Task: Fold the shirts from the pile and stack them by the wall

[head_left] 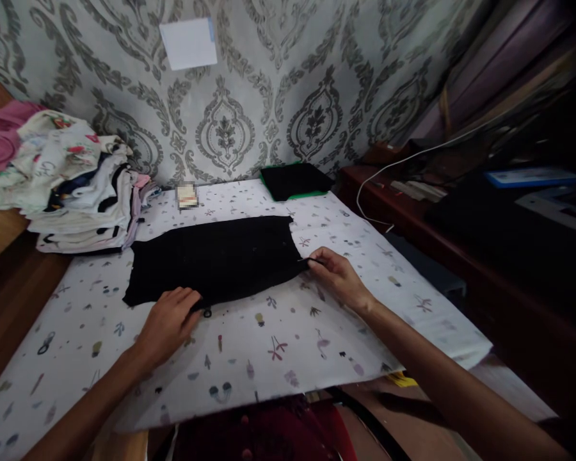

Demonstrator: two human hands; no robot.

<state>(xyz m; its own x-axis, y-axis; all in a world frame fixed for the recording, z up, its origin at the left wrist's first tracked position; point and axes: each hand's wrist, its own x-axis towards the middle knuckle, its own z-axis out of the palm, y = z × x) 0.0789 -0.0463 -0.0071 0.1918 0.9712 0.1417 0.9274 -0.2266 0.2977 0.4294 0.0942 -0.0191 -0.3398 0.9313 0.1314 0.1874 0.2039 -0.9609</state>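
A piece of black cloth (216, 256), perhaps a folded garment, lies flat and lengthwise across the table. At its near edge, left of the middle, my left hand (170, 320) has its fingers bent over the fabric, with a bit of the edge between thumb and fingers. My right hand (336, 275) pinches the near right corner and draws it slightly out to the right. The rest of the cloth lies on the patterned white table cover (278, 346).
A tall pile of folded clothes (91, 192) stands at the left. Folded black and green cloth (297, 180) lies at the back, right of a small pale box (187, 196). A white cable (365, 182) hangs over the dark red desk (393, 211) on the right.
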